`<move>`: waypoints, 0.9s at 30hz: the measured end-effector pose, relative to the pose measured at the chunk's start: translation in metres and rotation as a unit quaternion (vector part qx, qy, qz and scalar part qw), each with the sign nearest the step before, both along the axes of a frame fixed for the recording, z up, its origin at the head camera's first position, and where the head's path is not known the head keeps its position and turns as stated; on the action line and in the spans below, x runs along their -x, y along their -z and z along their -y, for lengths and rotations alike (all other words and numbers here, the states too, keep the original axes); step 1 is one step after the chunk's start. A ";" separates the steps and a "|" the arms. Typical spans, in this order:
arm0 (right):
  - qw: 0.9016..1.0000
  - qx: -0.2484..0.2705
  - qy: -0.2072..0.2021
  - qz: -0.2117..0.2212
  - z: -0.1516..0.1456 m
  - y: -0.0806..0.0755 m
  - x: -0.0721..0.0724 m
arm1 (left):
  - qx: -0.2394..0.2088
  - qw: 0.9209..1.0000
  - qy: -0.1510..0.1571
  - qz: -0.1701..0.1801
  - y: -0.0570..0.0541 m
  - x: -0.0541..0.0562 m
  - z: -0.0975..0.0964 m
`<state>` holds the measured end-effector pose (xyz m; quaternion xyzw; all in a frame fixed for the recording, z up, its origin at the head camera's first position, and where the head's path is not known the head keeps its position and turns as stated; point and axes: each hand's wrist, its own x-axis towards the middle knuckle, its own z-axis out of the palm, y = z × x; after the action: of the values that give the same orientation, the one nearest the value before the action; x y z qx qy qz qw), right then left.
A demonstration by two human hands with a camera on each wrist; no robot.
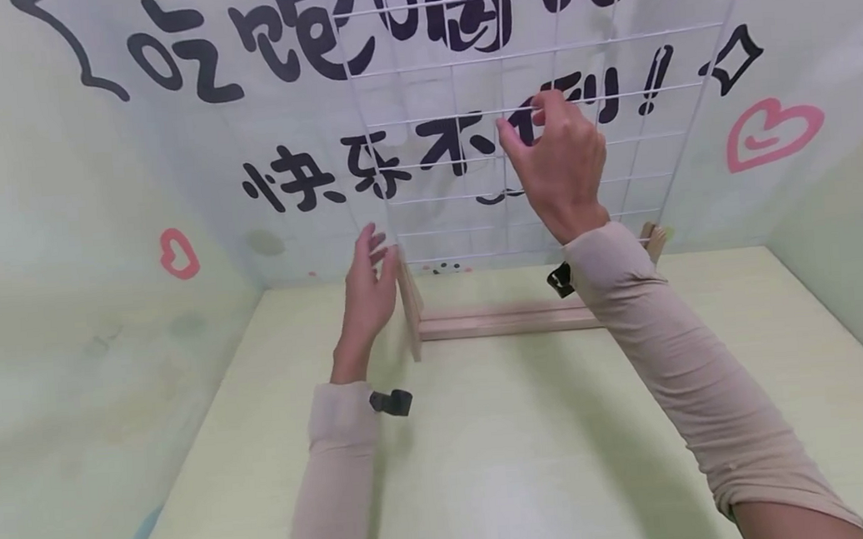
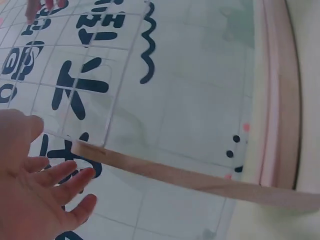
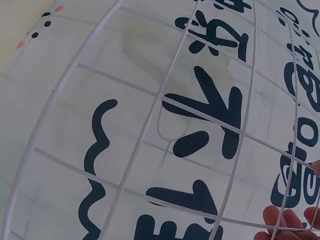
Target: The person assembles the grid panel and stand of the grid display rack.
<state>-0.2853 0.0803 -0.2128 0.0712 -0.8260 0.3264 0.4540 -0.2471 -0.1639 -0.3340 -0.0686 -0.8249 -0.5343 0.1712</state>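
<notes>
A white wire grid panel (image 1: 501, 58) stands upright in front of the printed backdrop, above a pale wooden stand (image 1: 510, 324). My right hand (image 1: 562, 156) is at the middle of the panel, its fingers curled about the wires. In the right wrist view, fingertips (image 3: 282, 220) show behind a wire at the lower right. My left hand (image 1: 368, 286) is beside the stand's left wooden upright (image 1: 410, 308), fingers spread and holding nothing. In the left wrist view, the panel's lower edge lies near the tip of that upright (image 2: 190, 179).
The stand sits on a pale tabletop (image 1: 482, 458) near the back wall. The white backdrop (image 1: 309, 245) behind carries large black characters and pink hearts. Pale side walls (image 1: 67, 328) rise at left and right. A black wrist strap (image 1: 391, 402) is on each sleeve.
</notes>
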 end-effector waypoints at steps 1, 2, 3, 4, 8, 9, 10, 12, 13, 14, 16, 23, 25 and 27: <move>1.000 0.000 0.000 0.001 -0.001 0.001 0.000 | -0.028 0.999 -0.003 -0.032 -0.005 0.004 -0.003; 1.000 0.001 0.001 0.003 -0.003 0.003 0.000 | -0.056 0.997 -0.003 -0.060 -0.009 0.007 -0.007; 1.000 0.000 -0.001 0.006 -0.003 0.004 0.001 | -0.080 0.993 -0.004 -0.081 -0.013 0.011 -0.010; 1.000 -0.001 -0.003 0.007 -0.004 0.006 0.001 | -0.102 0.990 -0.001 -0.099 -0.017 0.015 -0.012; 1.000 -0.002 -0.004 0.012 -0.004 0.008 0.002 | -0.165 0.977 0.024 -0.136 -0.031 0.030 -0.022; 1.000 -0.003 -0.004 0.014 -0.004 0.008 0.002 | -0.172 0.975 0.030 -0.135 -0.035 0.033 -0.023; 1.000 -0.004 -0.004 0.015 -0.003 0.008 0.002 | -0.175 0.975 0.035 -0.134 -0.038 0.036 -0.024; 1.000 -0.007 -0.007 0.019 -0.002 0.007 0.003 | -0.180 0.974 0.040 -0.130 -0.045 0.039 -0.025; 1.000 -0.007 -0.008 0.022 -0.002 0.007 0.004 | -0.181 0.974 0.043 -0.127 -0.048 0.040 -0.026; 1.000 -0.008 -0.008 0.024 -0.002 0.008 0.004 | -0.186 0.974 0.047 -0.122 -0.051 0.042 -0.026; 0.999 -0.009 -0.007 0.030 -0.003 0.009 0.005 | -0.194 0.973 0.052 -0.110 -0.055 0.046 -0.026; 0.999 -0.013 -0.003 0.043 -0.009 0.012 0.008 | -0.233 0.967 0.038 -0.092 -0.060 0.054 -0.033; 0.999 -0.025 -0.015 0.041 -0.013 0.012 0.009 | -0.249 0.964 0.021 -0.095 -0.061 0.055 -0.036; 0.997 -0.048 -0.033 0.044 -0.018 0.012 0.009 | -0.263 0.960 0.007 -0.098 -0.061 0.056 -0.039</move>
<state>-0.2941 0.0986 -0.2248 0.1056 -0.8568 0.3043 0.4026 -0.3031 -0.1245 -0.2729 -0.0787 -0.6342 -0.7241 0.2592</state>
